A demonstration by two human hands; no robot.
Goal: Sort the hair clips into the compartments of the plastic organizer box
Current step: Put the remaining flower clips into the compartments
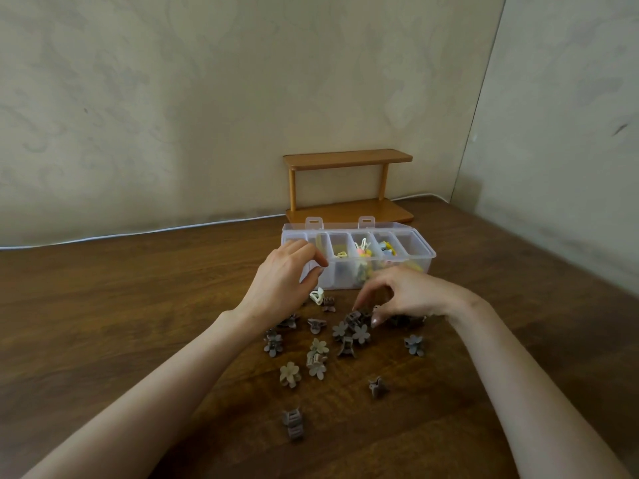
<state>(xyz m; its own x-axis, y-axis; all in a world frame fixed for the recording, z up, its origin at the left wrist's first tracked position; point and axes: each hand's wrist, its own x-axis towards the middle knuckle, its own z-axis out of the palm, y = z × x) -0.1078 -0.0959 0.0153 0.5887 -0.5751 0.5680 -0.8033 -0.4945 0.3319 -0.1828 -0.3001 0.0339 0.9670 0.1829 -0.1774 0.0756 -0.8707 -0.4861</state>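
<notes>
A clear plastic organizer box (427, 254) stands open on the table, its row of compartments holding yellow, white and blue clips. Several brown, grey and beige flower-shaped hair clips (318, 366) lie scattered in front of it. A white clip (316, 296) lies close to the box front. My left hand (285, 276) hovers at the box's left end with loosely curled fingers and nothing visible in them. My right hand (404, 295) reaches down into the pile, thumb and forefinger pinching a brown hair clip (355, 318).
A small two-tier wooden shelf (345, 157) stands behind the box against the wall. A single brown clip (293, 423) lies nearest me and another (377, 387) to its right. The dark wooden table (121, 305) meets walls at the back and right.
</notes>
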